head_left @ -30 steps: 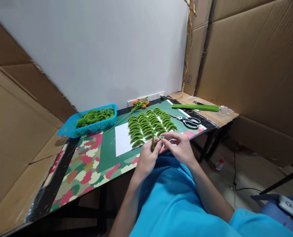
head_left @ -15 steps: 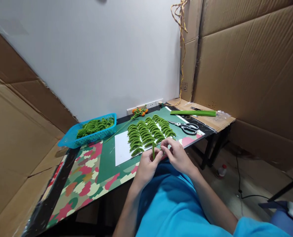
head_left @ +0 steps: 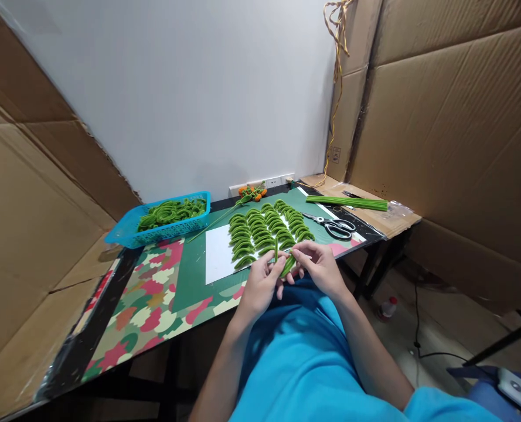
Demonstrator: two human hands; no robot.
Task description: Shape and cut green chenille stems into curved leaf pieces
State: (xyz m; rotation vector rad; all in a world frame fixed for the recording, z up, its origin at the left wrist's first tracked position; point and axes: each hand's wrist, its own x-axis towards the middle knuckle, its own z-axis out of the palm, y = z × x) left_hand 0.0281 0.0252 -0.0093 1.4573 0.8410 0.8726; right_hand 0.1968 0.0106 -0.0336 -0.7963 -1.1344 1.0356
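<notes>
Green fuzzy piece (head_left: 288, 266), pinched by left hand (head_left: 261, 282) and right hand (head_left: 323, 269), scissors (head_left: 328, 223) beyond

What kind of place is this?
Probably a small craft corner: there's a table with rows of curved, fuzzy green pieces, scissors beside them, and cardboard panels on both sides.

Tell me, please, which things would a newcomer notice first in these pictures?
Rows of curved green pieces on a white sheet stand out first, just beyond the hands, which hold another green piece between them. Left of the rows, a bright blue basket holds a green heap. An orange cluster lies behind the rows, near the wall.
</notes>
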